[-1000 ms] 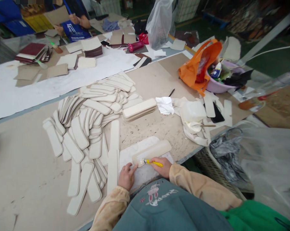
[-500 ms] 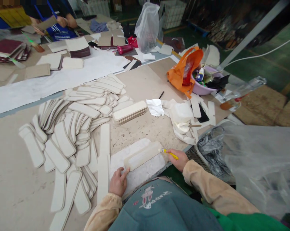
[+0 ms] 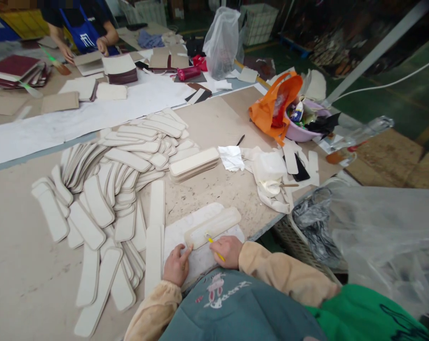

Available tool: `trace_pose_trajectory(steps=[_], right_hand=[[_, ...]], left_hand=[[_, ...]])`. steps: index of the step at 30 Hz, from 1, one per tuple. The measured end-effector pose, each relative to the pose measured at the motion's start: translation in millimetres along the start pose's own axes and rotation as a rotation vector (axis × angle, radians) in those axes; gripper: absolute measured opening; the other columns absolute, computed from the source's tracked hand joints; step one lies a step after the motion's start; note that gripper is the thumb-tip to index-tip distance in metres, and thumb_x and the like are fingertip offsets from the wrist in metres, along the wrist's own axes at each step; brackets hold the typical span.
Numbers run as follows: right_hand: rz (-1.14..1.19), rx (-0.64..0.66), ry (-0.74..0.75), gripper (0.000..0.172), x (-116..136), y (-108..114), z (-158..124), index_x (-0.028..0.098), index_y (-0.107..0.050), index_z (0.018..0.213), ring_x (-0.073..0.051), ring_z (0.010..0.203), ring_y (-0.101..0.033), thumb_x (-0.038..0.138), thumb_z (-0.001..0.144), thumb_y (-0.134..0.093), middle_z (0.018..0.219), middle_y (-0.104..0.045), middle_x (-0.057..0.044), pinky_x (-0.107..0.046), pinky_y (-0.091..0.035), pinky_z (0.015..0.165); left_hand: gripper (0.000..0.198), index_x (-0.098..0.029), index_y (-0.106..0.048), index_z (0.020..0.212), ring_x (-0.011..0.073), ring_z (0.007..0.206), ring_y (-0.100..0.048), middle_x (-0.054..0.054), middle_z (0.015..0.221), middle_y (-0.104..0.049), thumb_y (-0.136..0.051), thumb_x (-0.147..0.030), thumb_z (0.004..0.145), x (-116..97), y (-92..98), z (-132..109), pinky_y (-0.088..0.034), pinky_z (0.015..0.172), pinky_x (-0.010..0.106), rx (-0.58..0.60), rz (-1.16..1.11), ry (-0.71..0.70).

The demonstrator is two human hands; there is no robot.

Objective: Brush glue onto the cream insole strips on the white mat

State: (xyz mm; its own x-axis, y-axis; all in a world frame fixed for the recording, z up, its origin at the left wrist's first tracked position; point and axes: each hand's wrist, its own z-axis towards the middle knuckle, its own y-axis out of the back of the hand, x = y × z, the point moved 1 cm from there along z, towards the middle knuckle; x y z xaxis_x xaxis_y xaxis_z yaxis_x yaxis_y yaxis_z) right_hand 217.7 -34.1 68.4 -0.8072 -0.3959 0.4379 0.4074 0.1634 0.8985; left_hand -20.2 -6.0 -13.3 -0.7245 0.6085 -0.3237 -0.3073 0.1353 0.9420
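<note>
My right hand (image 3: pixel 228 251) is closed around a paintbrush with a yellow handle (image 3: pixel 217 252). Its pale bristles touch the near edge of a long cream strip with rounded ends (image 3: pixel 224 219), left of the middle. The strip lies tilted on a white sheet (image 3: pixel 203 265). My left hand (image 3: pixel 176 266) rests at the strip's lower left corner, fingers apart, one fingertip pressing on that corner. To the left, many similar strips (image 3: pixel 93 199) lie in a spread heap. A neat stack of strips (image 3: pixel 195 163) stands behind the sheet. Two plain long boards (image 3: pixel 154 246) lie beside my left hand.
At the right, a white tub (image 3: pixel 269 166) sits in crumpled cloth. Behind it are an orange bag (image 3: pixel 266 111) and a lilac basin (image 3: pixel 301 134). A plastic-lined crate (image 3: pixel 292 241) stands past the table edge. Across the table, a co-worker's hands (image 3: pixel 102 46) handle brown boards.
My right hand has drawn the brush leftward and nearer, from the strip's right end to its near edge. My left hand stays at the corner. The co-worker's board has come down.
</note>
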Motion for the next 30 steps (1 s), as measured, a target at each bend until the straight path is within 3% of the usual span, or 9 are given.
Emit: trace_pose_trajectory(steps=[4,8,12,15,21,26,30], right_hand=[[0.303,-0.064,-0.027,0.025,10,-6,12,0.021,-0.063,0.097,-0.015,0.076,-0.062,0.027,0.083,-0.044,0.086,-0.069,-0.004,-0.025,-0.046,0.07],[0.512,-0.074,-0.249,0.025,-2,-6,5,0.022,-0.065,0.096,-0.014,0.078,-0.063,0.03,0.084,-0.045,0.089,-0.069,-0.002,-0.023,-0.047,0.072],[0.494,-0.151,-0.526,0.026,-34,6,-19,0.023,-0.065,0.094,-0.014,0.072,-0.061,0.036,0.084,-0.045,0.081,-0.067,-0.001,-0.025,-0.047,0.067],[0.416,-0.203,-0.596,0.027,-56,25,-42,0.023,-0.064,0.095,-0.016,0.075,-0.061,0.037,0.085,-0.044,0.083,-0.067,-0.001,-0.028,-0.047,0.069],[0.07,-0.252,-0.531,0.028,-75,53,-68,0.019,-0.061,0.101,-0.019,0.086,-0.062,0.031,0.087,-0.04,0.095,-0.067,-0.006,-0.03,-0.046,0.077],[-0.159,-0.121,-0.431,0.027,-58,34,-49,0.016,-0.064,0.098,-0.02,0.078,-0.062,0.023,0.083,-0.043,0.084,-0.068,-0.008,-0.03,-0.046,0.068],[-0.089,-0.094,-0.217,0.025,-33,21,-33,0.017,-0.064,0.095,-0.019,0.072,-0.06,0.022,0.082,-0.044,0.075,-0.066,-0.006,-0.029,-0.045,0.066]], left_hand=[[0.046,-0.023,-0.057,0.115,0.0132,0.076,-0.05,0.009,0.106,-0.049,-0.043,-0.005,0.075,-1,0.3,0,-0.049,0.072,0.029,0.023,0.016,0.014],[0.048,-0.024,-0.056,0.116,0.0131,0.075,-0.05,0.009,0.106,-0.048,-0.043,-0.005,0.075,-4,2.8,1,-0.049,0.071,0.029,0.055,0.026,0.047],[0.05,-0.025,-0.054,0.119,0.0137,0.077,-0.05,0.009,0.106,-0.048,-0.043,-0.005,0.075,-5,4.2,1,-0.049,0.071,0.029,0.064,0.034,0.063],[0.051,-0.026,-0.053,0.12,0.0133,0.077,-0.05,0.009,0.107,-0.048,-0.043,-0.005,0.074,-3,3.1,0,-0.049,0.071,0.029,0.062,0.027,0.048],[0.05,-0.025,-0.054,0.12,0.0127,0.075,-0.05,0.009,0.107,-0.047,-0.041,-0.005,0.076,2,-2.1,-2,-0.049,0.072,0.029,0.019,0.003,0.015],[0.049,-0.022,-0.054,0.12,0.0129,0.073,-0.05,0.01,0.106,-0.047,-0.041,-0.004,0.076,2,-1.2,0,-0.049,0.07,0.029,-0.003,0.015,-0.022],[0.049,-0.021,-0.054,0.12,0.0134,0.074,-0.051,0.01,0.106,-0.047,-0.04,-0.005,0.077,1,1.4,0,-0.05,0.07,0.029,0.011,0.031,-0.025]])
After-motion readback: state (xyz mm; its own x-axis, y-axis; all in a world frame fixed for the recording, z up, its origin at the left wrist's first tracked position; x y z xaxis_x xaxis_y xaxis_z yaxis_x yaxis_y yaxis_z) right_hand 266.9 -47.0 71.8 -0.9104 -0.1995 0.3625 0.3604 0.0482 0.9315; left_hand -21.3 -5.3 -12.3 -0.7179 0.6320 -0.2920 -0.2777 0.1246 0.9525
